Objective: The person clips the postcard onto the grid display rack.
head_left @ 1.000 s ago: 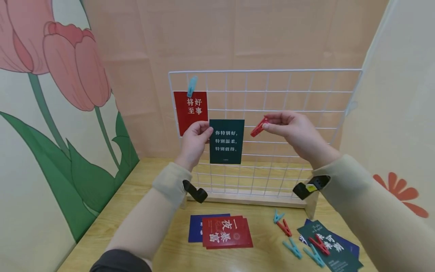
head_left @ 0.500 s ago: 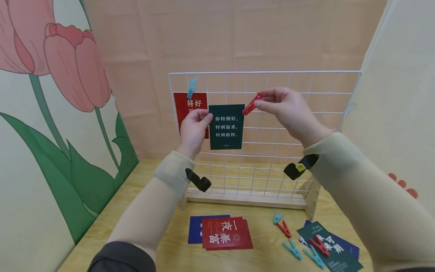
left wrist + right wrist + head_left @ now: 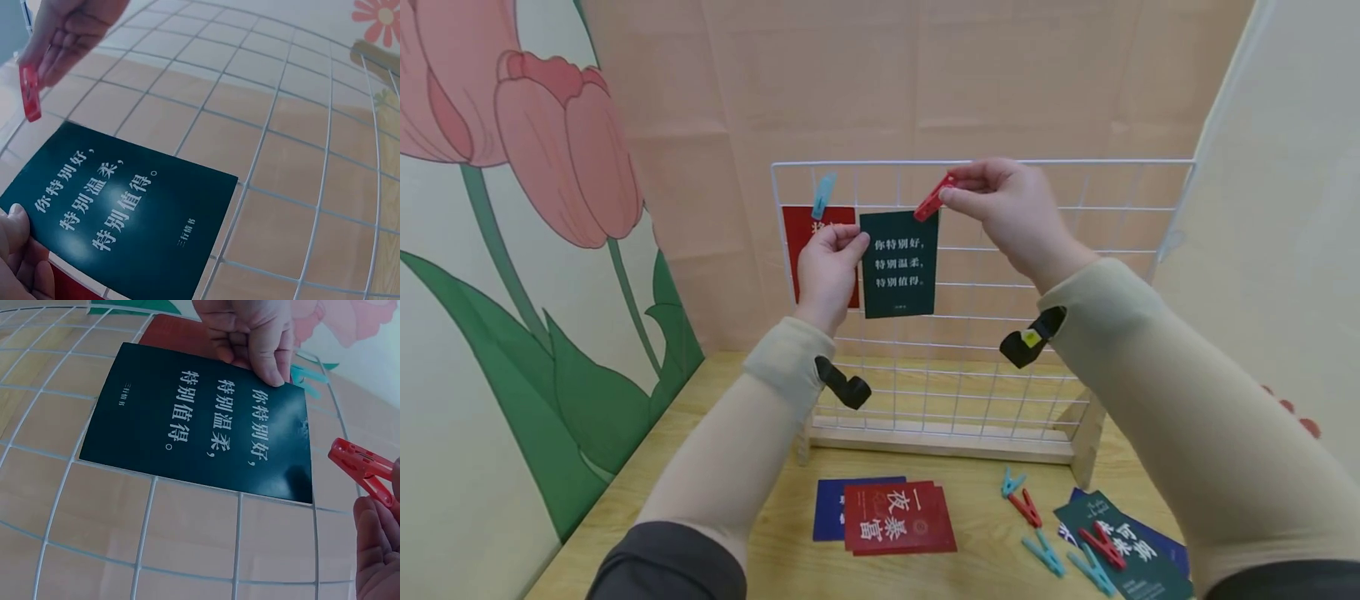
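My left hand (image 3: 829,271) pinches the left edge of a dark green card (image 3: 899,275) with white lettering, holding it upright in front of the white wire grid (image 3: 992,248). Between the thumb and fingers of my right hand (image 3: 1007,208) is a red clothespin (image 3: 934,198), its tip at the card's upper right corner in the head view. The right wrist view shows the clothespin (image 3: 362,464) a little apart from the card (image 3: 200,425). Left of the green card, a red card (image 3: 797,250) hangs from the grid by a blue clothespin (image 3: 823,196), partly behind my left hand.
The grid stands in a wooden base (image 3: 940,442) on the table (image 3: 737,500). Red cards (image 3: 898,521) overlap a blue card (image 3: 827,508) in front. To the right lie several blue and red clothespins (image 3: 1043,554), some on another green card (image 3: 1142,558).
Both hands have risen along the grid, lifting the green card level with the hanging red one. My right hand has also moved left, bringing the red clothespin to the card's upper right corner.
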`<state>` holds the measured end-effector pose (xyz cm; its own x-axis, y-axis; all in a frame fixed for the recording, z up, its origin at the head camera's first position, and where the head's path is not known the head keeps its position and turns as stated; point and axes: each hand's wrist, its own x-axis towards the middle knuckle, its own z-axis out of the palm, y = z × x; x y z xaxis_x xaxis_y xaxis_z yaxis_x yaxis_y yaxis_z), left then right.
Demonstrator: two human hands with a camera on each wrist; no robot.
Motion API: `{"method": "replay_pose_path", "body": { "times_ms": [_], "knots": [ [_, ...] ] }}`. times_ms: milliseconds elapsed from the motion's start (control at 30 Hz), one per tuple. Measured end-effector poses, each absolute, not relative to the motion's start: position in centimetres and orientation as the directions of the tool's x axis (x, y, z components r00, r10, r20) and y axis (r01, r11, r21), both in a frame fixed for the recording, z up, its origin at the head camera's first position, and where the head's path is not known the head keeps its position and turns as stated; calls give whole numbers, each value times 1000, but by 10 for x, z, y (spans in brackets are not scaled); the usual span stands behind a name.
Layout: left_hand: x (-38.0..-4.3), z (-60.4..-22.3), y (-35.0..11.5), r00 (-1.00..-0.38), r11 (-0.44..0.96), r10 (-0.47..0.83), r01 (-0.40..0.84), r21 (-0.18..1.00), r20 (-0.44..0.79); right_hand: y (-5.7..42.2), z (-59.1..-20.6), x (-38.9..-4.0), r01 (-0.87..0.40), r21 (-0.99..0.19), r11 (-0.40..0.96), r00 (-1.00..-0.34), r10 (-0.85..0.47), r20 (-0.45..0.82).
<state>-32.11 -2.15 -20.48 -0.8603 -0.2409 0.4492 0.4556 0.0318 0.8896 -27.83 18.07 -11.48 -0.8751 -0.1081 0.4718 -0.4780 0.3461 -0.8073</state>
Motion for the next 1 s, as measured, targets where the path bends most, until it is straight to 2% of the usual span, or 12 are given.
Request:
{"method": "replay_pose_path", "body": {
  "times_ms": [433, 1000],
  "knots": [
    [-322, -203, -17, -845, 80, -295, 443, 893, 445, 156, -117, -299, -578, -750, 323, -799, -39, 600],
    [-324, -203, -14, -833, 82, -307, 459, 885, 461, 150, -120, -306, -525, -744, 415, -814, 11, 580]
  ]
}}
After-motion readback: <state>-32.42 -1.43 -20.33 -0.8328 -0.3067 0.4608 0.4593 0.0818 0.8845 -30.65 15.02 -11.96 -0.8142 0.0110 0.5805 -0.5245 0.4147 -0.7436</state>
